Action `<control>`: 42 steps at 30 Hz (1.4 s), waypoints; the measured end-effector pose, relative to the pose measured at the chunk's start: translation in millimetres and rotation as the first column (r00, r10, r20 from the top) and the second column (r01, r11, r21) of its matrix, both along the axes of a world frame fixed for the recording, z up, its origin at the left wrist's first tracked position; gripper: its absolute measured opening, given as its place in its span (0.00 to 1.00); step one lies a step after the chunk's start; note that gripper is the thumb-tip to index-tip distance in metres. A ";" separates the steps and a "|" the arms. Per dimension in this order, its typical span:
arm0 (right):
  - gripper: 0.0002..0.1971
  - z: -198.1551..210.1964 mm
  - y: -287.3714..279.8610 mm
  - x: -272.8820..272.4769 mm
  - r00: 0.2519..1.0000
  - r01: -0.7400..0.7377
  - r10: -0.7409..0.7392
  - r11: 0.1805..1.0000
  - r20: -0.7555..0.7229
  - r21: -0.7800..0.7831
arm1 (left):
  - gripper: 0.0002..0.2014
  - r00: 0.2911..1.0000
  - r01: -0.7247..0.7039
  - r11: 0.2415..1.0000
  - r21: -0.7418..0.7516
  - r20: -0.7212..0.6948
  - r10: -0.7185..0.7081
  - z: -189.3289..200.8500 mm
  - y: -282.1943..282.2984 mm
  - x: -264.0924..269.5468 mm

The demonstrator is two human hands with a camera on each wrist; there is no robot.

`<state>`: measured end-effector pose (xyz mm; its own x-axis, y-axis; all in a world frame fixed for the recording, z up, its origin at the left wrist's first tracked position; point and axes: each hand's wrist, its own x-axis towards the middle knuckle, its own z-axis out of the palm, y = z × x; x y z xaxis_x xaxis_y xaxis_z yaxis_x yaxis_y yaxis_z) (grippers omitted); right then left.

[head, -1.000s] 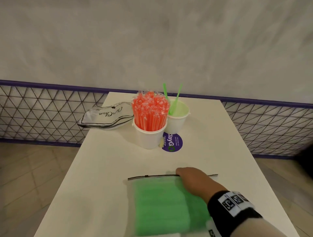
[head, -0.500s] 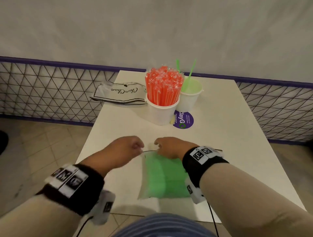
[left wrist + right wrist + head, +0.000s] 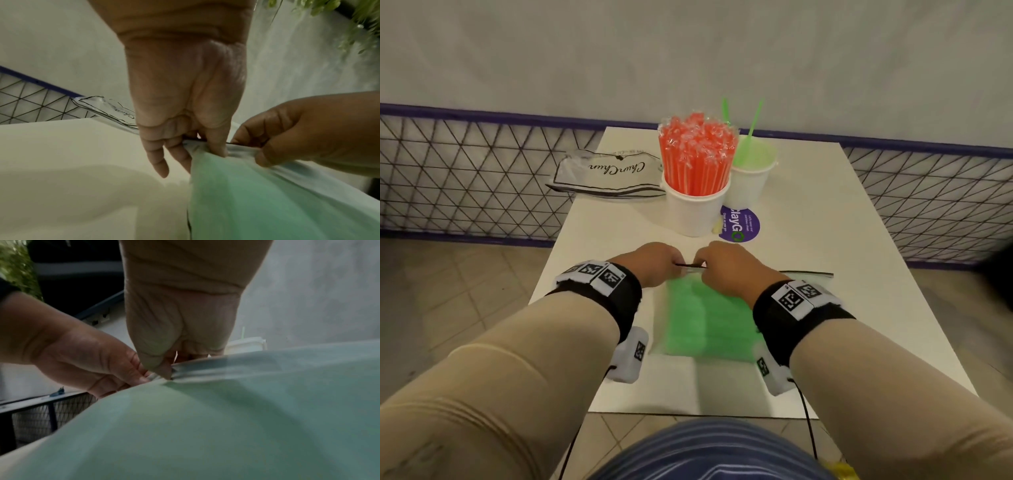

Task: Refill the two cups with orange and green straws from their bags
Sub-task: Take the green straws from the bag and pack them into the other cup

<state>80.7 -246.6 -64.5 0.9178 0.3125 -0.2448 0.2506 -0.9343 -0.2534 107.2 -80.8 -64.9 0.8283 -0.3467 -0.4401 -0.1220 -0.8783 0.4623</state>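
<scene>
A clear zip bag of green straws (image 3: pixel 705 318) lies on the white table (image 3: pixel 859 308) in front of me. My left hand (image 3: pixel 657 262) and right hand (image 3: pixel 726 263) both pinch the bag's black zip strip at its far left end, close together. In the left wrist view the left hand (image 3: pixel 197 146) pinches the bag (image 3: pixel 267 194) edge between thumb and fingers. In the right wrist view the right hand (image 3: pixel 166 368) pinches the strip of the bag (image 3: pixel 226 426). Behind stand a white cup packed with orange straws (image 3: pixel 697 161) and a white cup (image 3: pixel 751 181) with two green straws (image 3: pixel 753 118).
An emptied clear bag with script lettering (image 3: pixel 609 174) lies at the back left of the table. A purple round sticker (image 3: pixel 739 222) sits by the cups. A wire mesh fence (image 3: pixel 465 171) and a grey wall run behind the table. Tiled floor lies to the left.
My left hand came in and joined the right at the bag's zip edge. Both hands now pinch the strip; the view has tilted down and nearer.
</scene>
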 end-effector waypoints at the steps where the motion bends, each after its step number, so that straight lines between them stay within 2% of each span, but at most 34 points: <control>1: 0.15 1.1 0.8 0.0 0.999 0.026 -0.028 0.998 0.022 0.055 | 0.06 0.999 -0.049 0.996 -0.070 0.014 0.050 1.6 -0.9 -0.4; 3: 0.12 2.4 2.2 0.2 0.997 0.054 -0.061 0.990 0.054 0.127 | 0.05 0.993 -0.111 0.979 -0.173 0.013 0.115 1.8 -3.0 -1.7; 7: 0.10 1.7 5.4 -2.7 0.987 0.046 -0.059 0.995 0.151 0.088 | 0.05 0.986 -0.160 0.948 -0.277 -0.011 0.163 -0.4 -4.1 -6.3; 10: 0.08 3.0 8.6 -9.9 0.970 0.055 -0.080 0.992 0.231 0.116 | 0.03 0.984 -0.175 0.915 -0.364 -0.026 0.178 0.5 -0.8 -8.5; 15: 0.11 17.8 -2.6 -27.7 0.938 0.016 -0.071 0.987 0.340 0.162 | 0.03 0.981 -0.174 0.901 -0.398 0.014 0.195 11.5 12.1 -6.9; 17: 0.11 18.1 -24.0 -32.5 0.929 0.045 -0.096 0.988 0.357 0.148 | 0.04 0.972 -0.198 0.899 -0.390 0.039 0.231 14.8 24.2 -6.7; 19: 0.11 15.8 -51.0 -36.7 0.925 0.134 -0.169 0.983 0.340 0.124 | 0.04 0.969 -0.205 0.909 -0.362 0.058 0.242 18.2 37.3 -7.6; 22: 0.10 13.0 -71.2 -43.5 0.921 0.184 -0.212 0.976 0.326 0.117 | 0.03 0.991 -0.042 0.983 -0.177 0.115 0.063 31.2 42.0 -10.3; 23: 0.10 12.8 -70.0 -44.4 0.921 0.164 -0.193 0.980 0.338 0.113 | 0.04 0.991 0.013 0.990 -0.138 0.133 0.005 37.3 36.9 -11.3; 26: 0.09 14.9 -55.2 -42.6 0.912 0.100 -0.129 0.990 0.390 0.095 | 0.17 0.974 0.131 0.985 -0.113 0.199 -0.106 50.5 6.0 -13.1; 28: 0.06 14.8 -47.2 -42.0 0.898 0.066 -0.075 0.997 0.433 0.036 | 0.14 0.950 0.198 0.978 -0.073 0.258 -0.173 52.7 -18.1 -14.7; 30: 0.03 14.1 -47.7 -44.4 0.879 0.049 -0.051 0.999 0.474 0.016 | 0.09 0.945 0.201 0.976 -0.084 0.280 -0.170 50.8 -33.0 -15.2; 32: 0.04 14.3 -57.7 -48.2 0.860 0.048 -0.049 0.999 0.508 0.016 | 0.08 0.953 0.174 0.976 -0.129 0.272 -0.134 48.1 -36.2 -15.7; 36: 0.03 10.1 -102.4 -59.7 0.833 0.184 -0.186 0.981 0.521 0.055 | 0.06 0.958 0.146 0.980 -0.135 0.265 -0.106 45.9 -23.7 -14.2; 39: 0.03 2.4 -134.3 -77.9 0.841 0.306 -0.296 0.950 0.453 0.053 | 0.05 0.965 0.140 0.982 -0.131 0.240 -0.105 45.3 -16.8 -13.9; 42: 0.08 2.6 -142.1 -84.3 0.841 0.321 -0.308 0.946 0.445 0.046 | 0.04 0.973 0.151 0.977 -0.152 0.197 -0.120 46.5 -20.0 -16.2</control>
